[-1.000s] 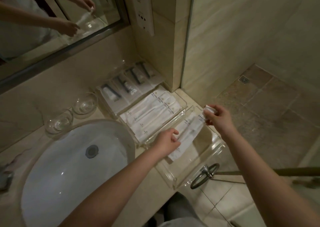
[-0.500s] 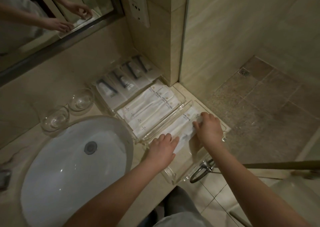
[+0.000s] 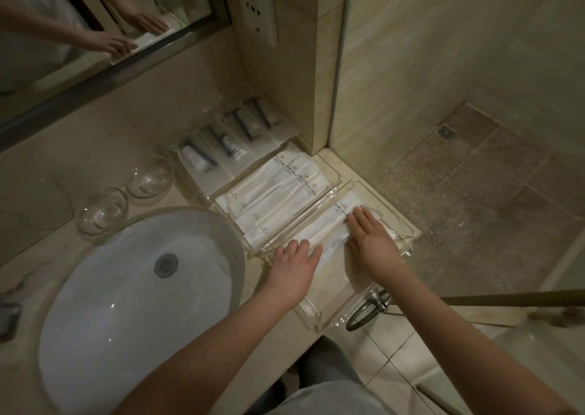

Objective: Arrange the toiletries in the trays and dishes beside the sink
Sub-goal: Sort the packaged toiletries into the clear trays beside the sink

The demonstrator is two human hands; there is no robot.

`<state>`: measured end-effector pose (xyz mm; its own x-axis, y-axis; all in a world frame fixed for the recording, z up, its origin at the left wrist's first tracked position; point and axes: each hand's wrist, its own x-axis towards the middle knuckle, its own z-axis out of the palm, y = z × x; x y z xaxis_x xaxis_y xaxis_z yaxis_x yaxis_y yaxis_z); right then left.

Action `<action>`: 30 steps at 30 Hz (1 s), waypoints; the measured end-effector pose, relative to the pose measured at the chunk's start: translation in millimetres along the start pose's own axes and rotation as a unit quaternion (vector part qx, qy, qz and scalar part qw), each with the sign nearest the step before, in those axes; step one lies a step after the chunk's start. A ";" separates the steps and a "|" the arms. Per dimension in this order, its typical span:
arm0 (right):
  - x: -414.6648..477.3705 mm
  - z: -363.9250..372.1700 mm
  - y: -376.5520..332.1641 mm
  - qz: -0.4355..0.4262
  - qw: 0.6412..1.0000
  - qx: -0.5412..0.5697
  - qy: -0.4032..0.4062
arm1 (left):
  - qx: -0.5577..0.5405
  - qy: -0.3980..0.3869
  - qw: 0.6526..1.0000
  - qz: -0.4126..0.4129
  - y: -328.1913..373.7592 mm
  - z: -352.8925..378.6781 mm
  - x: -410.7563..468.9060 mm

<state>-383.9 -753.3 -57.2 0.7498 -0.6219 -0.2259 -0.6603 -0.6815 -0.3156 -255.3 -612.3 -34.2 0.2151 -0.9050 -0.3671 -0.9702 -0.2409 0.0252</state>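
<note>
In the clear tray farthest right of the sink, the white sachet lies flat, its long axis slanting away from the sink, with the left hand pressing its sink-side end and the right hand its far half, both with fingers straight and clasping nothing.

Tray walls seemingly block sideways entry; top open.

One long white packet lies flat in the near clear tray. More white packets lie side by side in the middle tray, and packets with small tubes sit behind them. Two round glass dishes stand on the bench.
</note>
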 end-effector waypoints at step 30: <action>-19.7 -10.5 -262.0 -0.288 0.957 0.016 0.021 | -0.226 0.189 0.908 -0.297 -160.7 -12.2 -198.7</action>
<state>-226.1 -566.6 39.6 0.9864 -0.1612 0.0311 -0.1351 -0.9046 -0.4042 -140.7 -398.0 46.0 0.7919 -0.6029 -0.0968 -0.5435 -0.7682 0.3383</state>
